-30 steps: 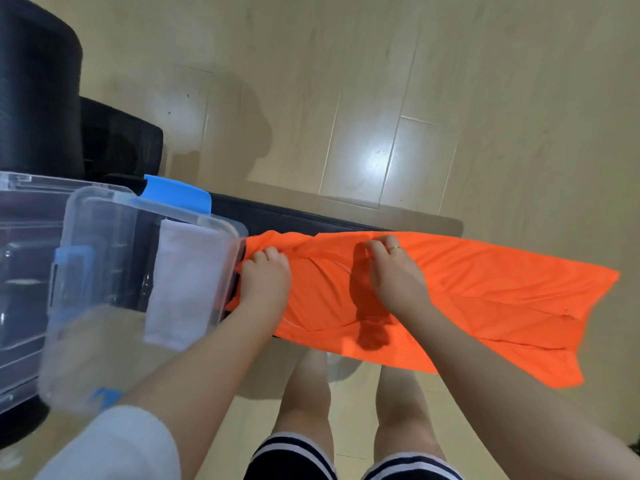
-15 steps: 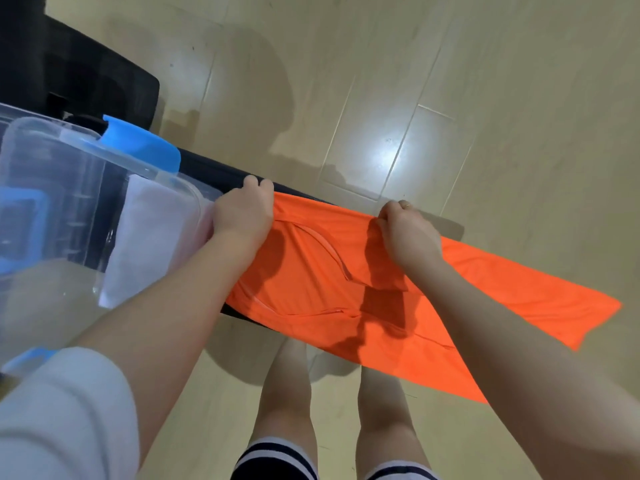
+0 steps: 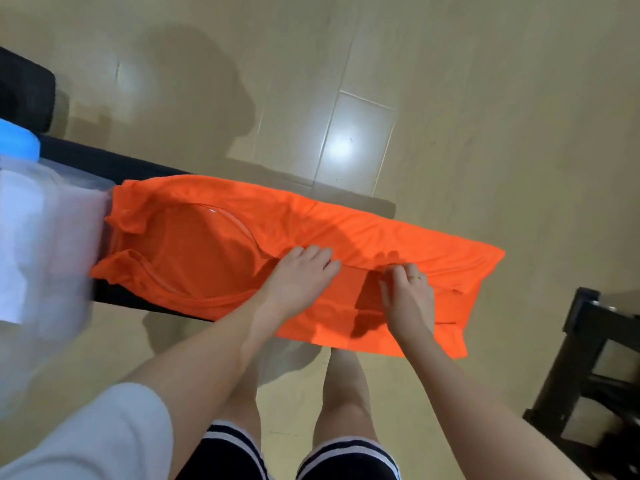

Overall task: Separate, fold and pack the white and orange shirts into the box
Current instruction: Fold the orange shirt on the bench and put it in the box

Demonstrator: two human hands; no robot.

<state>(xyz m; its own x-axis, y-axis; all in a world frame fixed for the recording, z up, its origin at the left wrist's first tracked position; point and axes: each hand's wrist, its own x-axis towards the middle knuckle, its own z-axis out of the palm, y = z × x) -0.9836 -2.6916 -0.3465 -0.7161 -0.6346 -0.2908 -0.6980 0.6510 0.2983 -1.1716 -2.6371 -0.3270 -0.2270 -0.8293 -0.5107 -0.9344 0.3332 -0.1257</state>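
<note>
Left hand presses flat on my orange shirt; right hand pinches its folded edge

My left hand and right hand now sit mid-shirt; long orange fabric shirt has sides folded inward.

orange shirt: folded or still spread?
Partly folded. The orange shirt lies as a long narrow strip on the bench, long sides turned in, not yet folded lengthwise. Left hand presses it; right hand pinches an edge.
</note>
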